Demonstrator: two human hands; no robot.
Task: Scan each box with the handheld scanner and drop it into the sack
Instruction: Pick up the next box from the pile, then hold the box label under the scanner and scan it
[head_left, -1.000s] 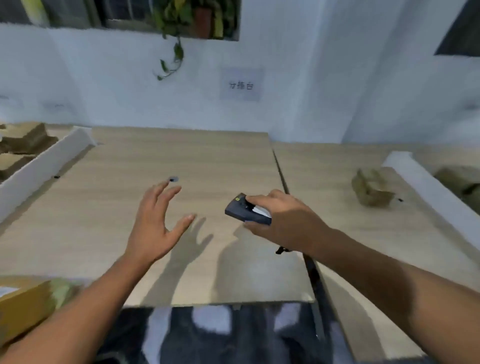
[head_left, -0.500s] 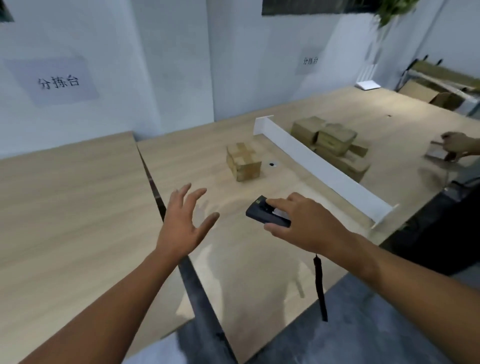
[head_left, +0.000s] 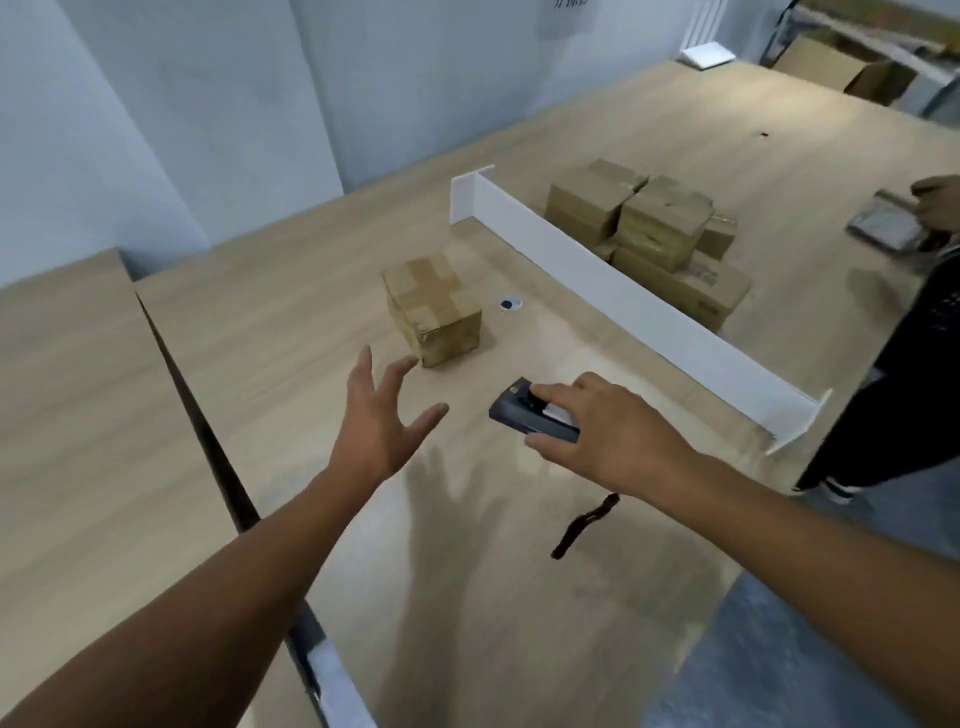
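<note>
A small taped cardboard box (head_left: 432, 306) stands alone on the wooden table (head_left: 519, 519). My left hand (head_left: 382, 423) hovers just short of it with fingers spread and nothing in it. My right hand (head_left: 605, 428) grips a dark handheld scanner (head_left: 524, 413) to the right of the box, its black wrist strap (head_left: 584, 527) dangling below. Several more cardboard boxes (head_left: 652, 234) are piled behind a white divider (head_left: 623, 301). No sack is in view.
A dark gap (head_left: 208, 447) separates this table from another one on the left. A person in dark clothes (head_left: 904, 374) stands at the right edge, holding a flat packet (head_left: 885, 226). Open cartons (head_left: 841, 73) sit at the far right. A small hole (head_left: 510, 303) marks the tabletop.
My view has swung right from the left table to this one. The lone box now sits close ahead, and my left hand has reached nearer to it. The scanner stays in my right hand.
</note>
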